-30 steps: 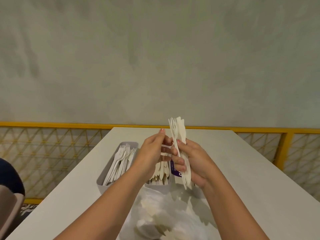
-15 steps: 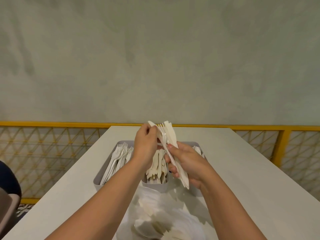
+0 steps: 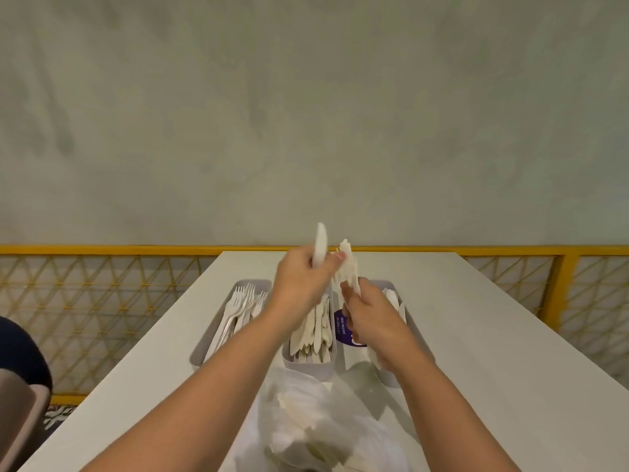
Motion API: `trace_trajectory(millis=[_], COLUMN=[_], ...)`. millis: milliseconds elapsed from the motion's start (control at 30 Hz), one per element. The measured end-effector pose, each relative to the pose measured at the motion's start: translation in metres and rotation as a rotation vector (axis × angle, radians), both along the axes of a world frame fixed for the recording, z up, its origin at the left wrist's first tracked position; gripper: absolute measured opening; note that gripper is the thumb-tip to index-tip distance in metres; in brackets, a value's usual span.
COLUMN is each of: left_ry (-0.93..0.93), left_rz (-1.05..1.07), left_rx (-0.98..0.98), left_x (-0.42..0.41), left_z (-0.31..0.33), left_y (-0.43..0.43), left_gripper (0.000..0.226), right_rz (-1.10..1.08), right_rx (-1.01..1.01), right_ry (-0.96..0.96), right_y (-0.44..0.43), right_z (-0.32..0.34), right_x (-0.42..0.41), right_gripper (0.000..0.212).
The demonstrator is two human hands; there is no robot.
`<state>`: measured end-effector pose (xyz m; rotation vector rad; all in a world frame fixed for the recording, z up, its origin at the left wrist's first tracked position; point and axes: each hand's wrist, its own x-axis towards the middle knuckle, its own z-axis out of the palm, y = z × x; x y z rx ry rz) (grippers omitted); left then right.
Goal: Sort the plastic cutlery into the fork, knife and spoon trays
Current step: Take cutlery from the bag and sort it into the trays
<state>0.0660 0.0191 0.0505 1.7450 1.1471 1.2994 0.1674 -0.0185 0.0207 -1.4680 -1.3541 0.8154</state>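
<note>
Three grey trays stand side by side on the white table (image 3: 476, 335): a fork tray (image 3: 218, 328) at left, a knife tray (image 3: 311, 364) in the middle, a spoon tray (image 3: 400, 301) at right. My right hand (image 3: 369, 318) grips a bundle of white plastic cutlery (image 3: 349, 270) upright above the trays. My left hand (image 3: 301, 284) pinches a single white piece (image 3: 320, 245), raised just left of the bundle; its shape looks like a spoon or knife but is blurred. A clear plastic bag (image 3: 313, 424) with more cutlery lies in front of the trays.
A purple label (image 3: 342, 327) shows between the knife and spoon trays. A yellow railing with mesh (image 3: 102, 301) runs behind and beside the table. At the far left edge is a dark and beige object (image 3: 20, 369), perhaps a seat.
My left hand has drawn one white piece out of the bundle and lifted it up. Both hands have shifted slightly, and the bundle now tilts a little more upright.
</note>
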Motion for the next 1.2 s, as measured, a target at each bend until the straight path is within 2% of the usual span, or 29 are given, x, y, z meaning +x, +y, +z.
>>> trace_trajectory(millis=[100, 233, 400, 833, 1033, 1200], left_ry=[0.197, 0.262, 0.072, -0.243, -0.235, -0.429], left_rz=[0.031, 0.051, -0.071, -0.025, -0.120, -0.188], left_rx=[0.095, 0.011, -0.143, -0.201, -0.204, -0.328], left_x=[0.009, 0.015, 0.013, 0.005, 0.007, 0.004], left_z=[-0.006, -0.004, -0.006, 0.003, 0.000, 0.007], left_y=[-0.010, -0.008, -0.003, 0.014, 0.012, 0.021], left_gripper=[0.023, 0.026, 0.032, 0.029, 0.029, 0.021], right_rz=[-0.038, -0.052, -0.060, -0.041, -0.048, -0.006], right_rx=[0.083, 0.139, 0.081, 0.104, 0.079, 0.085], right_ry=[-0.127, -0.293, -0.354, -0.359, -0.406, -0.345], right_y=[-0.003, -0.006, -0.005, -0.008, -0.006, -0.007], right_z=[0.000, -0.002, 0.000, 0.006, 0.004, 0.007], right_x=[-0.001, -0.002, -0.001, 0.000, -0.001, 0.005], right_gripper=[0.027, 0.028, 0.024, 0.039, 0.036, 0.028])
